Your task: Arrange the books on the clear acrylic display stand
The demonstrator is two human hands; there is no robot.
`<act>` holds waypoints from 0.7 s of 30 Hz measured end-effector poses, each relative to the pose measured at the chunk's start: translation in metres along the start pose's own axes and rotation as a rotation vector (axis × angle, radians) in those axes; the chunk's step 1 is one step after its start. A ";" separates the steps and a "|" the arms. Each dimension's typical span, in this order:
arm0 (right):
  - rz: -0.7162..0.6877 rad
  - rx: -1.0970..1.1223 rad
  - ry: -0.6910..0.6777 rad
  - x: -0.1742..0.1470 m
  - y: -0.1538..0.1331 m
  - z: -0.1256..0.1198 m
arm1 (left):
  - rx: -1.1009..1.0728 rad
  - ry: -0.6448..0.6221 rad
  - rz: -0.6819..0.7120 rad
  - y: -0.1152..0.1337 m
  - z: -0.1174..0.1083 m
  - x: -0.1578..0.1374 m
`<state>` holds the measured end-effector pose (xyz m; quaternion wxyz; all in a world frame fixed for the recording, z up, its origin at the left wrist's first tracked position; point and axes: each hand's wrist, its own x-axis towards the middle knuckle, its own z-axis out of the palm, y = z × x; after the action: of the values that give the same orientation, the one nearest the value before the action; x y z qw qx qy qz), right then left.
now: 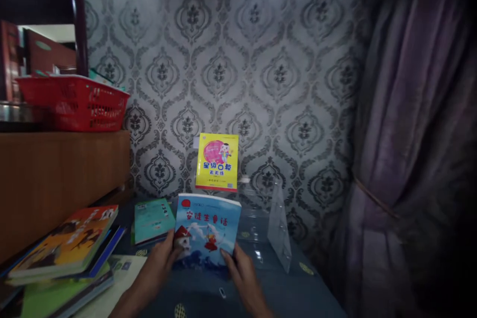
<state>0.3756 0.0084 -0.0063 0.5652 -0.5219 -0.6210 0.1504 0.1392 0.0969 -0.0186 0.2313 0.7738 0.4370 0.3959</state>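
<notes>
A blue paperback book point(204, 226) with red Chinese lettering and a small red-roofed house on its cover is held upright, tilted slightly back, between both hands. My left hand point(164, 258) grips its lower left edge, and the fingers behind it are hidden. On the lower right edge my right hand point(240, 268) is closed, its thumb lying on the cover. Behind this book, a yellow workbook point(218, 161) leans upright on a clear plastic stand point(279, 228) near the wall.
Left of my hands lies a pile of books topped by an orange book point(67, 243). A teal book point(153, 221) lies farther back on the blue tablecloth point(298, 293). A red basket point(74, 102) stands on a wooden cabinet point(67, 174). A purple curtain point(387, 159) hangs at the right.
</notes>
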 end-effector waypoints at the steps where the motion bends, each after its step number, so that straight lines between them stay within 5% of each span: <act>1: -0.010 -0.010 -0.009 0.009 -0.009 -0.005 | -0.002 0.018 0.027 0.008 -0.006 0.009; 7: -0.105 -0.043 -0.002 0.059 -0.040 -0.019 | 0.041 0.048 0.138 0.056 -0.041 0.056; 14: -0.132 -0.076 -0.001 0.084 -0.036 -0.024 | 0.072 0.037 0.180 0.072 -0.047 0.077; 21: -0.235 -0.155 0.061 0.157 -0.061 -0.063 | 0.011 0.093 0.334 0.119 -0.067 0.139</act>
<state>0.4296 0.0864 0.1464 0.5556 -0.4921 -0.6699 0.0187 0.1857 0.1565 0.1605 0.1375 0.8178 0.3147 0.4617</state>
